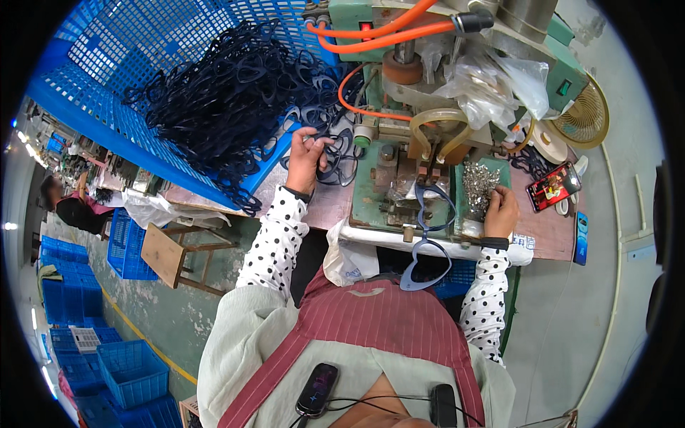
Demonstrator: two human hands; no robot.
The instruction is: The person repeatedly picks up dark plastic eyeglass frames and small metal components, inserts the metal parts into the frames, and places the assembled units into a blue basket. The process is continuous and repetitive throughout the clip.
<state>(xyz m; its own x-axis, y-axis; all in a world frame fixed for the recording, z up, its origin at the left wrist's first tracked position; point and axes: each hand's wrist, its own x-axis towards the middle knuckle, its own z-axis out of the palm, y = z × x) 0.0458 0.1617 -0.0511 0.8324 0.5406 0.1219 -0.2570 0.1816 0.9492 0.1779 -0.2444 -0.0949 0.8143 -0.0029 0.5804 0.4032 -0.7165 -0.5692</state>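
Head view shows your left hand (308,153) raised to the edge of the blue crate (107,93), fingers curled and pinching a dark blue frame (335,153) at the bottom of the tangled pile of frames (228,93) that spills out of the crate. Your right hand (501,210) rests at the small tray of metal bits (479,182), fingers bent down and pressed together among them; whether they grip a piece you cannot tell from here. Between your hands sits the green machine (385,178) on the table (549,235), with orange hoses (385,36) looped over its top and a clear plastic bag (492,82) hanging beside them. One blue heart-shaped frame (427,246) hangs from the front of the machine, down over the table's edge toward your apron (378,321). A phone (553,187) with a lit screen lies on the table just right of the tray. On your left a wooden stool (175,253) stands on the floor, with stacked blue bins (107,357) farther off and another person (68,207) seated well away.
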